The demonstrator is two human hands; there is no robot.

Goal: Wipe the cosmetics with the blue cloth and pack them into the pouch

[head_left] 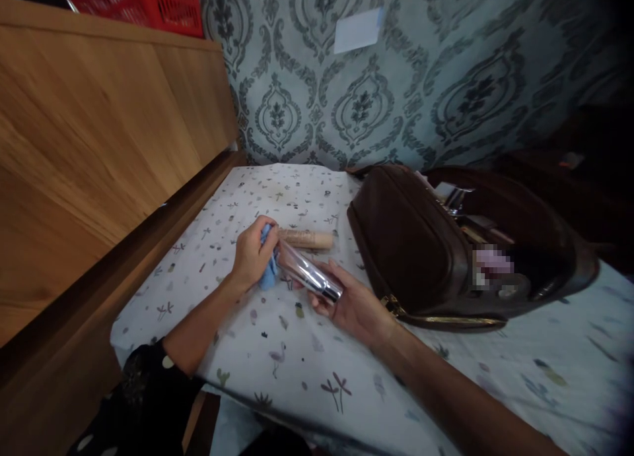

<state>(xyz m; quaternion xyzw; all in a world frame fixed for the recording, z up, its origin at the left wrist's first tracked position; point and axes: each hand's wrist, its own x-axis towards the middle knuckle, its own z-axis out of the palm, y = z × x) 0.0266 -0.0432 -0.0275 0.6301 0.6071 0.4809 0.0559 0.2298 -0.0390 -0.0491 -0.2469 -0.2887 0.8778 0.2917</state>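
A shiny silver-pink cosmetic tube [306, 270] lies slantwise between my two hands. My right hand [341, 294] is closed around its lower right end. Bunched in my left hand [255, 251] is a blue cloth [268, 276], pressed against the tube's upper left end. Just beyond the tube, a beige cosmetic tube [307, 238] rests on the patterned cloth cover [277, 185], its left end close to my left fingers.
To the right stands a brown leather bag [406, 238], unzipped, with several small items inside. A wooden panel [113, 113] rises on the left, with a red basket [173, 7] on top. Patterned wallpaper [361, 106] covers the wall behind.
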